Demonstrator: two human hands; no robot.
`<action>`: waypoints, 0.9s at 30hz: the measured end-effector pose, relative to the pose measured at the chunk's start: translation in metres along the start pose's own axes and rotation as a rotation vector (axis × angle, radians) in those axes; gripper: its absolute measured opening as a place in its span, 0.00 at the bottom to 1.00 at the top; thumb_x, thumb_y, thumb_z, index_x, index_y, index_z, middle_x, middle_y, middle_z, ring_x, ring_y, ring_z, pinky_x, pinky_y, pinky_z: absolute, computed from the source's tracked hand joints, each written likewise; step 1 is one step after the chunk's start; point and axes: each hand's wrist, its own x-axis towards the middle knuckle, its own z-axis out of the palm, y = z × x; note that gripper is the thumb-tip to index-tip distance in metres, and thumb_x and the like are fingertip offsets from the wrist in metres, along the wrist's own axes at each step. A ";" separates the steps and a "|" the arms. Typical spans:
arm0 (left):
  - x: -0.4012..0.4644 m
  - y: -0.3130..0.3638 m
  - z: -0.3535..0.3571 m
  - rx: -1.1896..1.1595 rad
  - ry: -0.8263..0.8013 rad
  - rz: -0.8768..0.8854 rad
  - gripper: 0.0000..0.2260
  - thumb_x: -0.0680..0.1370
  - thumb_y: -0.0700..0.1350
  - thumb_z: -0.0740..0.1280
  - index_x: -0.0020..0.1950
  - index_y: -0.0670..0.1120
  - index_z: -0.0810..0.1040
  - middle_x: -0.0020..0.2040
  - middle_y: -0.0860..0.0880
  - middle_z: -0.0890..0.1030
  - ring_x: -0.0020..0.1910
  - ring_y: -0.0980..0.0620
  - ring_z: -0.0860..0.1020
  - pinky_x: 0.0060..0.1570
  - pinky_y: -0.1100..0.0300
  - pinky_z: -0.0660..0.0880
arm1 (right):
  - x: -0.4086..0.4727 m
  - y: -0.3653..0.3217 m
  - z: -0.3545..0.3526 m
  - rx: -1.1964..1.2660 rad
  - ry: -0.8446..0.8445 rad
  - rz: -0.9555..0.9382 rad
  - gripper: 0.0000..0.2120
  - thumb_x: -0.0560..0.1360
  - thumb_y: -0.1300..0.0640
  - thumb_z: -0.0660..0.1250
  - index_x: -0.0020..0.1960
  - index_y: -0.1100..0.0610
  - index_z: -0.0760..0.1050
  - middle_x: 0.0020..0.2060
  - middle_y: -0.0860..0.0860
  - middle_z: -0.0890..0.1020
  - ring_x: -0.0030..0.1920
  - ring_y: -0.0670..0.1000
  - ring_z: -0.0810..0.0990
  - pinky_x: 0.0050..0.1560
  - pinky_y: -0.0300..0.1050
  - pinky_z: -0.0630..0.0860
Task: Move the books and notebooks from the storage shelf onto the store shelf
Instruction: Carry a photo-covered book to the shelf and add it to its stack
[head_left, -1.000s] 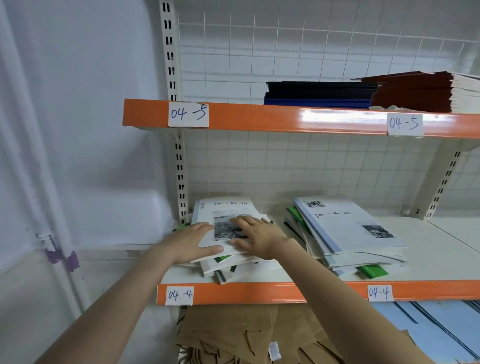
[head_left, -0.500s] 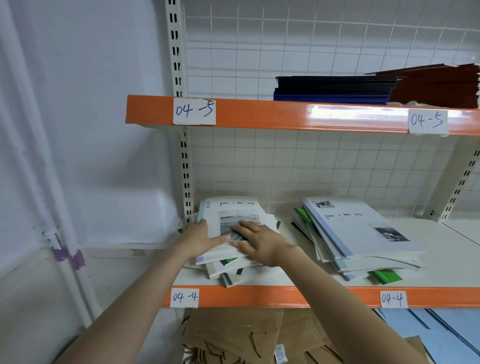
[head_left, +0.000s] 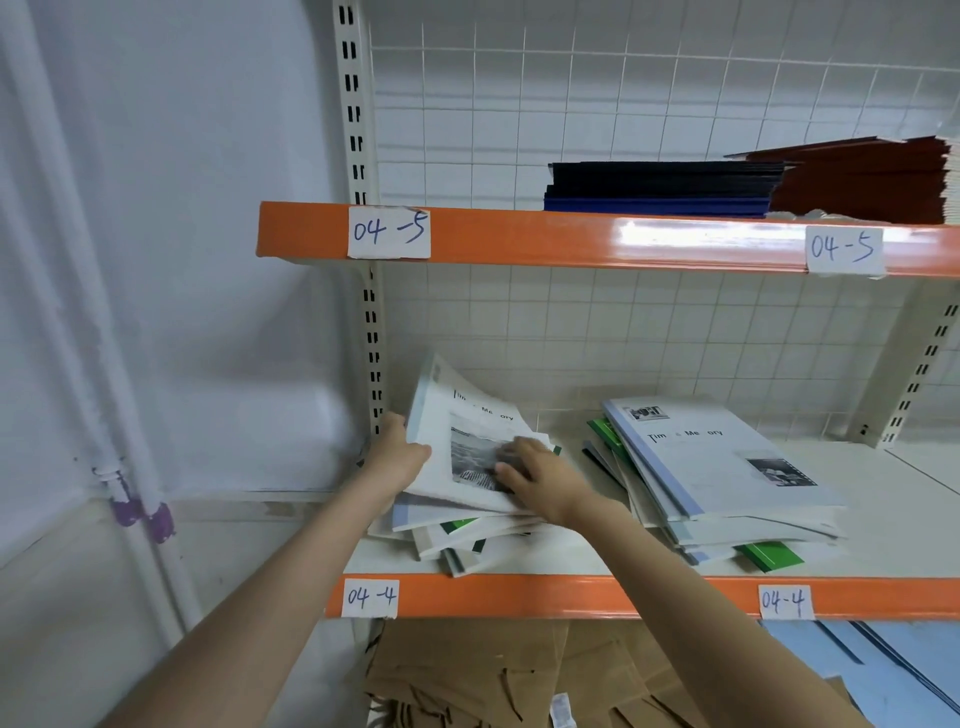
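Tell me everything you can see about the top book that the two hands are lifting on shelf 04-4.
The top book is a thin white softcover with a pale blue spine, partly readable title letters and a grey photo on the cover. It is tilted, its left edge raised and its cover bending. The left hand grips its left edge; the right hand rests on the cover near the photo. Its lower edge lies on the messy left pile on the shelf marked 04-4, by the upright.
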 end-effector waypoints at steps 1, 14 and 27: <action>-0.002 0.001 0.000 -0.100 0.017 0.012 0.14 0.76 0.38 0.65 0.59 0.43 0.64 0.56 0.42 0.75 0.54 0.43 0.75 0.58 0.47 0.73 | 0.000 0.003 -0.003 0.018 0.063 0.045 0.24 0.80 0.48 0.59 0.72 0.59 0.64 0.69 0.55 0.68 0.67 0.55 0.69 0.65 0.45 0.66; -0.016 0.021 -0.001 -0.526 -0.031 -0.111 0.07 0.82 0.43 0.59 0.52 0.39 0.72 0.46 0.39 0.76 0.44 0.42 0.77 0.45 0.41 0.79 | -0.017 -0.006 -0.044 1.316 0.095 0.517 0.06 0.80 0.64 0.61 0.55 0.64 0.72 0.42 0.57 0.80 0.31 0.53 0.82 0.27 0.41 0.80; -0.037 -0.023 0.016 0.522 0.002 -0.015 0.22 0.72 0.66 0.65 0.36 0.47 0.70 0.30 0.52 0.72 0.30 0.54 0.72 0.27 0.64 0.66 | -0.031 -0.011 -0.035 1.363 0.170 0.457 0.05 0.80 0.65 0.59 0.55 0.63 0.70 0.43 0.58 0.80 0.27 0.53 0.82 0.24 0.38 0.76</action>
